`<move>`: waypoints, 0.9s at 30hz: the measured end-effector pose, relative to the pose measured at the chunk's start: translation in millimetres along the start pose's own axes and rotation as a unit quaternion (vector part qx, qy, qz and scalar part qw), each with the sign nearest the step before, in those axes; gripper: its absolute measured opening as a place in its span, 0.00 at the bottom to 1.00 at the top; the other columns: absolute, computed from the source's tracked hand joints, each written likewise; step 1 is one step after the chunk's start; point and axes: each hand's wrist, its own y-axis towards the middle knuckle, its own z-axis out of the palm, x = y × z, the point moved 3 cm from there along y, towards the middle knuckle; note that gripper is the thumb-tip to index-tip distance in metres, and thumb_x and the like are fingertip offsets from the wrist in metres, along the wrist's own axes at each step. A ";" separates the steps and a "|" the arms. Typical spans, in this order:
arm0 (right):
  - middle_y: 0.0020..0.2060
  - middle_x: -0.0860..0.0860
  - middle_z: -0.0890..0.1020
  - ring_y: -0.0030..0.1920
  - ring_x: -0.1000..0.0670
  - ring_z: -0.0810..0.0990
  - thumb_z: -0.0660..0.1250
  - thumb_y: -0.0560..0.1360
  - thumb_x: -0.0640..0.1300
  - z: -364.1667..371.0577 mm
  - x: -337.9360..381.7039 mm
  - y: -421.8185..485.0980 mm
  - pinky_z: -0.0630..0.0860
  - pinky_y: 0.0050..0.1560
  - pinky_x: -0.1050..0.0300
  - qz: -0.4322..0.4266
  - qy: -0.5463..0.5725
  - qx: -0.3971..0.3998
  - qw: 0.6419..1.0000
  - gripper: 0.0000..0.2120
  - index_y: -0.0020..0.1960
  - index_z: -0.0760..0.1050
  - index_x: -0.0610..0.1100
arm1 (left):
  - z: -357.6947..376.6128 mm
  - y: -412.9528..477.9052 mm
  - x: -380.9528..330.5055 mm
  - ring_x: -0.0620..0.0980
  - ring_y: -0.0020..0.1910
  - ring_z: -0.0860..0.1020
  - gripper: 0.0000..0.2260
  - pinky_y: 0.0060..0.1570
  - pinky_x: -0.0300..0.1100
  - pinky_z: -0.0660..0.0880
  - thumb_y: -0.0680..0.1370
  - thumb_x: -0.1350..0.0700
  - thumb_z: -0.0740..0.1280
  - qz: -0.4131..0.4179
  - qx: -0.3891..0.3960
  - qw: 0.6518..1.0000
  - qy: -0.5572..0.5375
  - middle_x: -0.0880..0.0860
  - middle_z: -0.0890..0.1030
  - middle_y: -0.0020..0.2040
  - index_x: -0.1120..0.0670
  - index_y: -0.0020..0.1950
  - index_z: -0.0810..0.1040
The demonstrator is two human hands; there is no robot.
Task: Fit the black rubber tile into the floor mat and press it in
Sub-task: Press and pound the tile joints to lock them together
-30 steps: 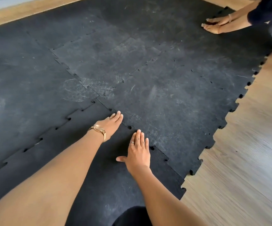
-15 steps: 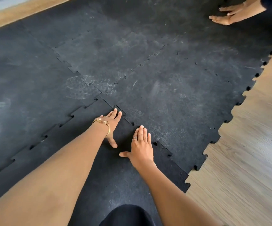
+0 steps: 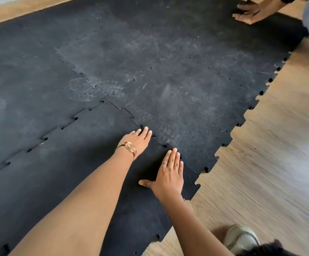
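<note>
I've got my left hand (image 3: 138,142) and right hand (image 3: 170,173) flat, open, gripping nothing — palms on the black rubber tile (image 3: 87,174) along its interlocking seam (image 3: 161,145), to seat the tabs.

The floor mat (image 3: 150,52) runs off the left and top edges; the second person's hands (image 3: 248,12) are cropped at the wrists by the top edge; a shoe (image 3: 240,237) is blurred; the wooden floor (image 3: 279,163) smears toward the right edge.
</note>
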 end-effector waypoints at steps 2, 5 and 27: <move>0.77 0.40 0.32 0.78 0.42 0.32 0.65 0.66 0.73 -2.0 1.2 1.6 0.34 0.77 0.46 0.006 -0.003 0.007 1.000 0.66 0.72 0.25 0.35 | 3.4 -9.6 5.1 0.55 0.79 0.46 0.47 0.73 0.47 0.60 0.72 0.75 0.66 -0.002 0.037 0.999 -0.031 0.55 0.38 0.79 0.56 0.79 0.38; 0.77 0.38 0.33 0.78 0.41 0.34 0.68 0.64 0.72 -4.6 3.0 6.3 0.36 0.77 0.47 0.009 -0.001 0.011 1.000 0.68 0.73 0.27 0.33 | -3.2 -17.2 8.2 0.55 0.79 0.42 0.55 0.73 0.49 0.59 0.70 0.62 0.76 -0.003 0.094 0.994 -0.063 0.54 0.34 0.79 0.55 0.79 0.35; 0.78 0.42 0.35 0.78 0.44 0.33 0.65 0.67 0.73 0.8 -16.5 -20.5 0.36 0.77 0.47 -0.016 0.036 -0.032 0.999 0.63 0.77 0.32 0.36 | 11.5 -21.8 -29.6 0.58 0.77 0.34 0.71 0.73 0.63 0.44 0.56 0.50 0.85 -0.114 0.076 0.952 -0.272 0.53 0.29 0.77 0.52 0.77 0.29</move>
